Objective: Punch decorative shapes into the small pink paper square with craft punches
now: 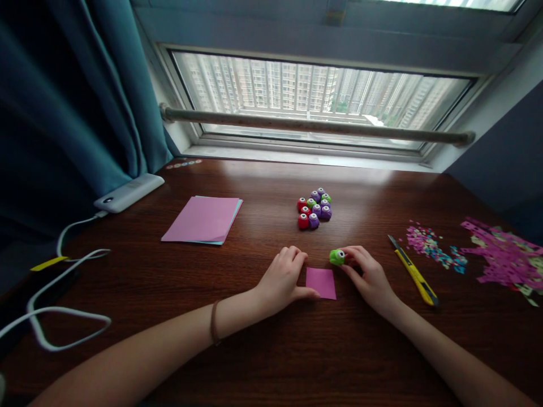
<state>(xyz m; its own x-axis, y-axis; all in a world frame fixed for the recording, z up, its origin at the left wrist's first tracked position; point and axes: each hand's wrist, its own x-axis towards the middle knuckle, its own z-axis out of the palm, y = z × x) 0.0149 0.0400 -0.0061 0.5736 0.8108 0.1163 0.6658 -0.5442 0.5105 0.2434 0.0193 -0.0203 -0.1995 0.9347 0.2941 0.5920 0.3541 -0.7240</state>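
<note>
Nearest, both forearms come in from 6 o'clock across the dark wood bench (271,350). The left hand (283,278) lies loosely curled, its thumb tip touching the left edge of a small pink paper square (321,282); its grip closes on nothing. The right hand (368,277) sits at 3 o'clock of that square, fingertips pinched around a green punch (337,257), which rests on the bench just past the square's far right corner, at about 1 o'clock of it.

At 3 o'clock of the right hand lies a yellow utility knife (413,271), and beyond it, toward 2 o'clock, scattered paper confetti (430,246) and a heap of punched pink scraps (504,257).

Farther out at 12 o'clock stands a cluster of red, purple and green punches (314,208). At 10 o'clock lies a stack of pink sheets (203,219), then a white power bank (128,192) with its cable (63,282), beside the teal curtain (68,96). The window (314,96) lies farthest.
</note>
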